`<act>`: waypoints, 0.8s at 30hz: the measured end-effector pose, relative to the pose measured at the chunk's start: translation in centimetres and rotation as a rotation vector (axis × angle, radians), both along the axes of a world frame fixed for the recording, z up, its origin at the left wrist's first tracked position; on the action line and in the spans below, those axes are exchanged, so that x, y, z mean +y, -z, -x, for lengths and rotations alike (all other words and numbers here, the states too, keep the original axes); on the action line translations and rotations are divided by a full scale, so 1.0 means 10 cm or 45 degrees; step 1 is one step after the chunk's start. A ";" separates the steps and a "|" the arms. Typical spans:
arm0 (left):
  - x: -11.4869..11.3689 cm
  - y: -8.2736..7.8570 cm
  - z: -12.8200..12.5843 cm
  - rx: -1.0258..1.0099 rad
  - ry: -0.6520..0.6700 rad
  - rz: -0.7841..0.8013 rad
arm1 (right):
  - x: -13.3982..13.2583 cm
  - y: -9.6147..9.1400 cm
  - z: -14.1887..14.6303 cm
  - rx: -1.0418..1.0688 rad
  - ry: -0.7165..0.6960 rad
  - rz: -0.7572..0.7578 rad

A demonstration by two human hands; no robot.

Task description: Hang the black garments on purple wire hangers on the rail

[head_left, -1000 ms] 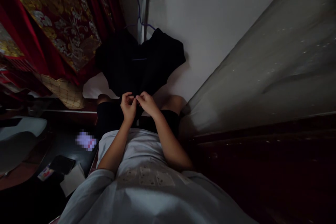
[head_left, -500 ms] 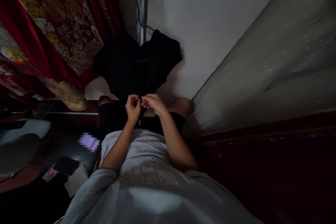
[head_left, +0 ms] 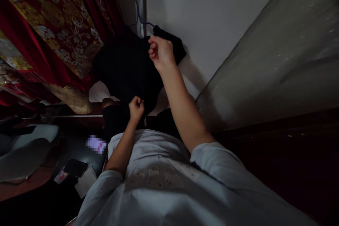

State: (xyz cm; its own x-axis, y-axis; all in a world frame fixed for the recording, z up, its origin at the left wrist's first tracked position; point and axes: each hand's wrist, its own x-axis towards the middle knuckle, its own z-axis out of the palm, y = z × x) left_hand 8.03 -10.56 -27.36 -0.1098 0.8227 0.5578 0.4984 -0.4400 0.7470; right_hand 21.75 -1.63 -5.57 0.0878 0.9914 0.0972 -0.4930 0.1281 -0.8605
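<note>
Black garment [head_left: 119, 63] is hanging lengthwise, upper centre. Left hand [head_left: 136, 111] is pinching its lower part; right hand [head_left: 163, 52], curled, is hovering apart, higher.

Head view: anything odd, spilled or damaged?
The lilac item on the dark surface at left is pixelated into blocks, unlike its surroundings. No spill or damage shows; the black garment is too dark to judge closely.

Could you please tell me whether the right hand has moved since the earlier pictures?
Yes: the right hand has moved up the picture toward the metal pole, away from the left hand.
</note>
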 end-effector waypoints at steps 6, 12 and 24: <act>0.23 -0.61 -0.05 0.081 0.217 -0.182 | -0.22 0.06 -0.01 -0.127 0.022 -0.141; 0.76 -1.79 -0.13 0.229 0.257 -0.564 | -0.21 0.11 -0.09 -0.431 -0.012 -0.322; 0.89 -2.25 0.00 0.716 0.124 -0.461 | 0.13 0.30 -0.02 -0.553 0.183 -0.377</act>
State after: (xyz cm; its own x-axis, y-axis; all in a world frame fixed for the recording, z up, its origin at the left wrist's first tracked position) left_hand 8.00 -1.70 -4.87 0.3431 0.5646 0.7506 0.7136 -0.6764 0.1826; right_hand 21.92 -0.33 -8.57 0.1098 0.8972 0.4277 -0.0599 0.4355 -0.8982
